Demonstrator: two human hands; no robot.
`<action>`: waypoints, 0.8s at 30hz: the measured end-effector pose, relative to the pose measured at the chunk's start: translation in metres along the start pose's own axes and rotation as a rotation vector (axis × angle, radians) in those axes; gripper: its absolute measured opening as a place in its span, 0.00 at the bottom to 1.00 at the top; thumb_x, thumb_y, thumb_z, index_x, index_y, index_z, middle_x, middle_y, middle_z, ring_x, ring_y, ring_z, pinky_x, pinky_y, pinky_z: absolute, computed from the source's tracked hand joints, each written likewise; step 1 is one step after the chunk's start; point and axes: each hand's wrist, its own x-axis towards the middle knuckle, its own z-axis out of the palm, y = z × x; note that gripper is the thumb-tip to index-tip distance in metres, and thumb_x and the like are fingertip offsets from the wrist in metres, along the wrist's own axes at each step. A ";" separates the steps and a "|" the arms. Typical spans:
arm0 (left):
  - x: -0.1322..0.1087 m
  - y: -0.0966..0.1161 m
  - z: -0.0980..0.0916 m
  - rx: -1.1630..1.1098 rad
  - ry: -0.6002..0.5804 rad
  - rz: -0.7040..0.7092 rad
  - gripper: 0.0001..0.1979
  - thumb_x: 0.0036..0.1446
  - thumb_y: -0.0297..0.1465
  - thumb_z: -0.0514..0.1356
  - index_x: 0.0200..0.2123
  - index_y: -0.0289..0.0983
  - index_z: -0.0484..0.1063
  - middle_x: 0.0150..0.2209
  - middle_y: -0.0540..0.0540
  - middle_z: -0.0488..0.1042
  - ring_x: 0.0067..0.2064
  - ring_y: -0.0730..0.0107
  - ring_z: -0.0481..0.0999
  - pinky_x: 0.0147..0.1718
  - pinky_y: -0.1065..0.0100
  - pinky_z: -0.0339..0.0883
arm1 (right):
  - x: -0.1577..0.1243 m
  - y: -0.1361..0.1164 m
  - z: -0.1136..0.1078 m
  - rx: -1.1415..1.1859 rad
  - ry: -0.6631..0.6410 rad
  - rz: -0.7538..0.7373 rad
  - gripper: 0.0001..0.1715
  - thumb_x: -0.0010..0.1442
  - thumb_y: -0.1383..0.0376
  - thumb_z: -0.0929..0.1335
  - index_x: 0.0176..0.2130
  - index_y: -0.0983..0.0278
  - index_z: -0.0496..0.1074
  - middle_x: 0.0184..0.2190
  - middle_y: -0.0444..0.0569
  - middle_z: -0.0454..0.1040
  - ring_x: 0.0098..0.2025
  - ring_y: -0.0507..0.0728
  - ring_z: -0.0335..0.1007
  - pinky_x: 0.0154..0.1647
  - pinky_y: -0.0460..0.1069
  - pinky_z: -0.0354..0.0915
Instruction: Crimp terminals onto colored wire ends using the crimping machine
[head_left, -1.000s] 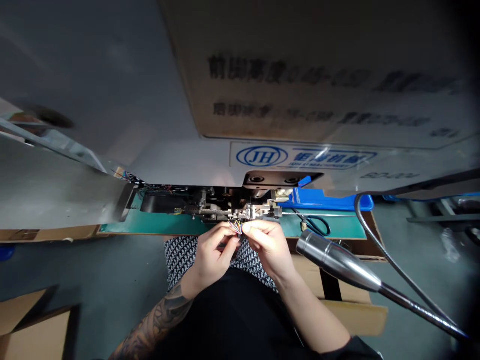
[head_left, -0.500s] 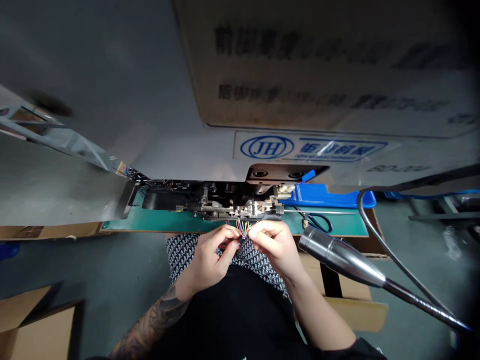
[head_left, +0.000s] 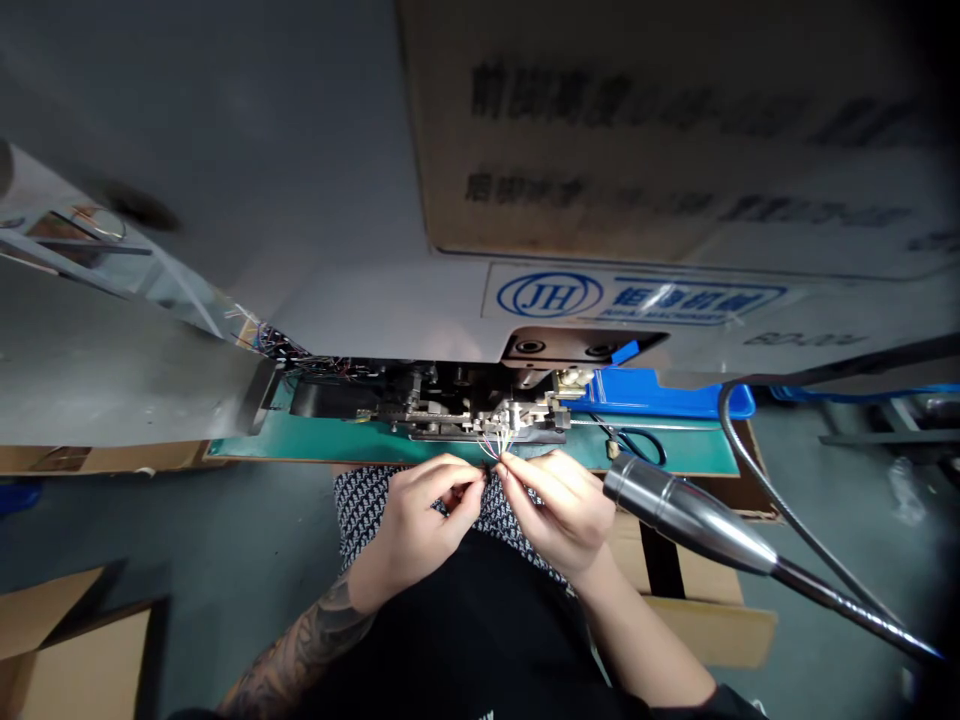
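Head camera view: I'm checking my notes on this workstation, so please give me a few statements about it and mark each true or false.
1. The left hand and right hand are both at thin coloured wires, below the machine's metal mechanism. True.
2. The tattoo is on the right forearm. False: it is on the left forearm.
3. Scissors lie on the green mat, right of the hands. True.
4. The blue plastic part is left of the mechanism. False: it is right of it.
5. The JH logo is on the green mat. False: it is on the machine's grey cover.
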 end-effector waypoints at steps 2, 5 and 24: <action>-0.001 -0.001 0.001 0.062 0.024 0.051 0.06 0.68 0.21 0.64 0.42 0.35 0.81 0.37 0.45 0.84 0.31 0.73 0.80 0.31 0.73 0.75 | 0.000 0.003 -0.003 -0.022 -0.053 0.017 0.23 0.67 0.75 0.76 0.59 0.61 0.80 0.35 0.48 0.85 0.32 0.58 0.76 0.36 0.57 0.73; -0.004 -0.004 0.004 0.195 0.052 0.138 0.07 0.68 0.19 0.64 0.44 0.34 0.82 0.38 0.44 0.84 0.36 0.69 0.84 0.37 0.70 0.78 | 0.001 0.006 -0.006 -0.039 -0.116 0.030 0.19 0.68 0.74 0.75 0.56 0.61 0.81 0.36 0.48 0.86 0.31 0.58 0.76 0.36 0.57 0.72; -0.011 0.004 0.009 -0.348 -0.098 -0.346 0.05 0.65 0.27 0.67 0.36 0.34 0.82 0.36 0.43 0.82 0.28 0.68 0.84 0.26 0.71 0.84 | 0.013 -0.012 0.000 0.568 0.090 0.800 0.07 0.64 0.62 0.79 0.33 0.60 0.85 0.26 0.45 0.81 0.27 0.54 0.74 0.29 0.50 0.74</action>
